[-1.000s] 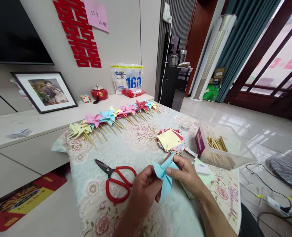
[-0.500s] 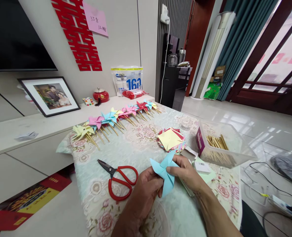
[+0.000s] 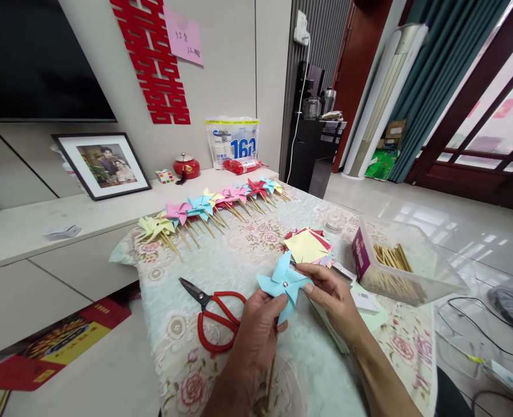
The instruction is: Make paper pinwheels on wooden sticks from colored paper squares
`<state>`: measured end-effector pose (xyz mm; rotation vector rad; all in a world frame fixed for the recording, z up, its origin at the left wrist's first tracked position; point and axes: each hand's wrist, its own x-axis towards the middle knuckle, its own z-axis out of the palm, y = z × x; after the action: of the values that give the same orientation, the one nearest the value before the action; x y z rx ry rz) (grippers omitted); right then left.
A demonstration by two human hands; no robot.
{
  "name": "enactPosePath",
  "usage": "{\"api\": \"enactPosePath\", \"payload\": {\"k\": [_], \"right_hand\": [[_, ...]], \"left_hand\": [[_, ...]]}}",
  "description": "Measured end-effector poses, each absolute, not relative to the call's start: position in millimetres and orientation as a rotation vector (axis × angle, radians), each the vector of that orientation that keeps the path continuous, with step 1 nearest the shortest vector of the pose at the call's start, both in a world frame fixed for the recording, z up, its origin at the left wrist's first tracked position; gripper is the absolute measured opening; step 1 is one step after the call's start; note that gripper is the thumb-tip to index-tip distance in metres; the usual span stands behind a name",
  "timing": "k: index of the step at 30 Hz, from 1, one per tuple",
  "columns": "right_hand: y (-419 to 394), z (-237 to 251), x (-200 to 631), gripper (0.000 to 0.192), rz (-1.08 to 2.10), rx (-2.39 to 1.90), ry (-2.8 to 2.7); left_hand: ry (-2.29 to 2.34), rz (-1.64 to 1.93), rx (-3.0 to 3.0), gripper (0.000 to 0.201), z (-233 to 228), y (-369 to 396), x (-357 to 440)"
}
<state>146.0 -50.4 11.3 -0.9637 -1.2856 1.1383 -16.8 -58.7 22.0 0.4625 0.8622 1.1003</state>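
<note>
— what have we got in our hands?

— a light blue folded paper pinwheel with a silver pin at its centre (image 3: 283, 284). our left hand (image 3: 256, 330) grips it from below, thumb on the lower vane, a thin wooden stick (image 3: 272, 370) running down past the palm. our right hand (image 3: 332, 295) pinches the vane at three o'clock.

— and around it?

— red-handled steel scissors (image 3: 215, 315) lie at nine o'clock on the floral lace tablecloth (image 3: 239, 260). a stack of coloured paper squares (image 3: 308, 248) sits at one o'clock, a clear plastic tub of wooden sticks (image 3: 406, 269) at three. a row of finished paper pinwheels (image 3: 208, 205) runs along eleven o'clock.
</note>
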Motion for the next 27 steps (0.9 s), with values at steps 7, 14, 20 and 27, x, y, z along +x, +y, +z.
{"api": "enactPosePath", "payload": {"k": [7, 14, 20, 27], "right_hand": [[-49.6, 6.4, 145.6, 0.032, 0.795, -1.106, -1.508], [-48.1, 7.6, 143.1, 0.025, 0.558, -1.076, -1.648], [-49.1, 11.4, 140.3, 0.025, 0.481, -1.038, -1.720], [-49.0, 5.8, 142.1, 0.033, 0.470, -1.147, -1.635]], "left_hand": [[0.936, 1.116, 0.413, 0.041, 23.2, -62.8, -11.3], [0.911, 1.123, 0.456, 0.032, 25.2, -65.4, -10.8], [0.930, 1.135, 0.467, 0.028, 25.1, -66.1, -9.5], [0.845, 1.188, 0.454, 0.015, 18.9, -62.9, -15.0]]}}
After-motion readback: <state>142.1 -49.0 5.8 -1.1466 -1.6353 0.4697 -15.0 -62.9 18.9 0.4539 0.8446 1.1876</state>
